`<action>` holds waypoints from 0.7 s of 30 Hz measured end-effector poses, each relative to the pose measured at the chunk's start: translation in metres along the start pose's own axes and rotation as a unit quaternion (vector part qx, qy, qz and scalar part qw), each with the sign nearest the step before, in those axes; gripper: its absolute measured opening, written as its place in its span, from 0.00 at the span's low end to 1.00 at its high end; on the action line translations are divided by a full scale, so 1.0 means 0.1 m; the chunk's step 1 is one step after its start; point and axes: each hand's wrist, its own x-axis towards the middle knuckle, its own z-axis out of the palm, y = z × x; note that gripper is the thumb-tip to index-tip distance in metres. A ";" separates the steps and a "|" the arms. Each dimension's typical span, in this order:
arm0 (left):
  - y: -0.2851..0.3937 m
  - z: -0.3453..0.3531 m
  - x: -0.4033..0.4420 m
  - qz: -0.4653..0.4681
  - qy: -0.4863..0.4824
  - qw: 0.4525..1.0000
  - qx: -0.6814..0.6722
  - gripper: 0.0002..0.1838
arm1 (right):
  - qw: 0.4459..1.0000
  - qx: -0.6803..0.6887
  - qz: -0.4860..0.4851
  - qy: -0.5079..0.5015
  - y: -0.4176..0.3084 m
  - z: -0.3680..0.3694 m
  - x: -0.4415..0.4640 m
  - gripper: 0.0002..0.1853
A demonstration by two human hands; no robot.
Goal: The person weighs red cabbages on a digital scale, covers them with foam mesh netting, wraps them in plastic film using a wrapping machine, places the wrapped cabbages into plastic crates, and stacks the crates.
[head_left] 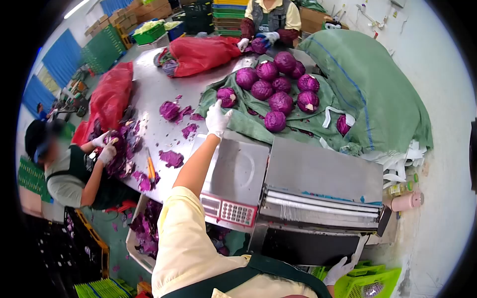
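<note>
My left hand (217, 120), in a white glove, stretches over the metal table with its fingers extended and thumb apart. Its fingertips are at the near left edge of a red cabbage (227, 97); I cannot tell whether they touch it. More red cabbages (280, 103) are heaped on a green sack cloth to the right. My right hand (340, 271), also white-gloved, is low at the right with fingers apart and nothing seen in it. It is beside the front corner of the wrapping machine (323, 171), above a lime-green basket (367, 283).
A weighing scale (233, 164) lies below my left forearm. A bulging green sack (372, 89) stands right. Red mesh bags (203, 53) and loose leaves (171, 158) lie on the table (149, 94). One co-worker (74, 169) handles cabbage at left, another (272, 22) at the far end.
</note>
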 end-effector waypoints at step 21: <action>1.39 1.95 0.51 0.170 -0.100 0.968 -0.157 0.43 | 0.991 -0.089 0.021 0.101 -0.01 0.35 0.04 0.24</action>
